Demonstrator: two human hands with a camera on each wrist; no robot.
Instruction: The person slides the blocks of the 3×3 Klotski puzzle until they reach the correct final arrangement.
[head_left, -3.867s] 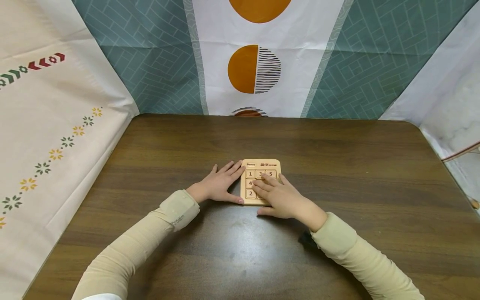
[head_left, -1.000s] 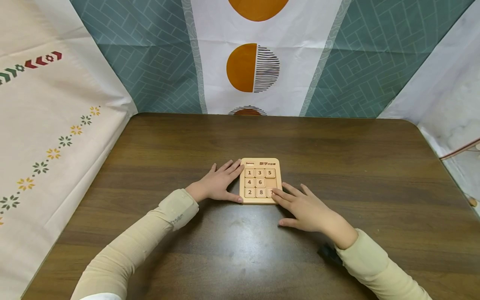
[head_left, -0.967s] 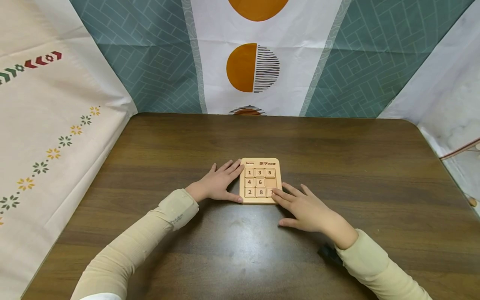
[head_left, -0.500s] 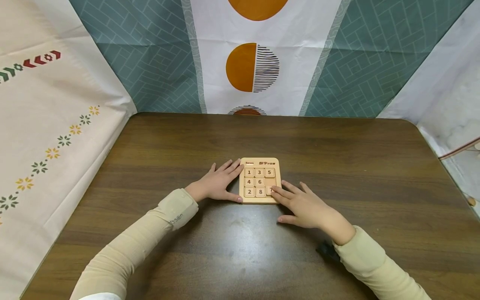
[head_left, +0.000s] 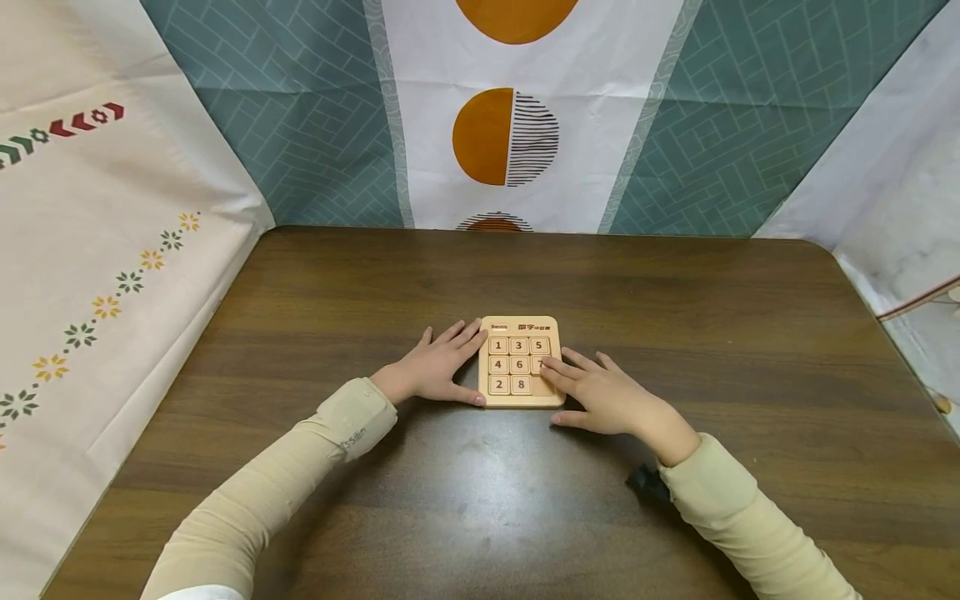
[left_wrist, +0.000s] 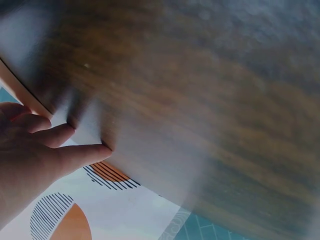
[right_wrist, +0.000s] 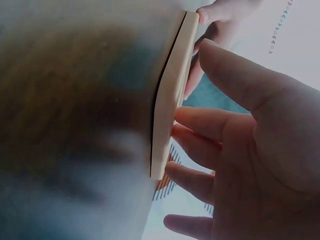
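A light wooden number sliding puzzle (head_left: 510, 402) lies flat on the table. My left hand (head_left: 435, 369) is spread along its left side, fingertips at the upper corner and thumb at the lower one. My right hand (head_left: 606, 400) comes in from the right with fairly straight fingers. Its fingertips rest on the 7 tile (head_left: 537, 364) in the middle row, partly covering it; the thumb lies by the lower right corner. A vacant slot (head_left: 542, 387) shows at the bottom right, beside the 8 tile (head_left: 521, 384). The right wrist view shows the puzzle's edge (right_wrist: 172, 95) side-on.
The brown wooden table (head_left: 375, 275) has rounded far corners. A patterned cloth (head_left: 506, 137) hangs behind its far edge, and a pale embroidered cloth (head_left: 97, 333) hangs on the left. A small black object (head_left: 648, 482) sits beneath my right wrist.
The 7 tile has slid up from the bottom row to the middle row under my right fingertips, so the vacant slot is now at bottom right. My left hand has stayed put.
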